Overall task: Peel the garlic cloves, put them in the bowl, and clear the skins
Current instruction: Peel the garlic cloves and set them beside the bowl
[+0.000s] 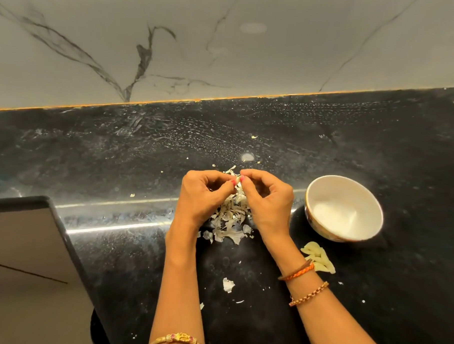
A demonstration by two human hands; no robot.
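Observation:
My left hand and my right hand meet above a heap of white garlic skins on the black counter. Both pinch a small garlic clove between their fingertips; skin sticks out at its top and most of it is hidden by the fingers. A white bowl stands to the right of my right hand and looks empty. A few peeled yellowish cloves lie on the counter in front of the bowl, beside my right wrist.
Loose skin flakes are scattered on the counter between my forearms. The black counter runs back to a marble wall. Its near-left edge drops off beside a brown cabinet front.

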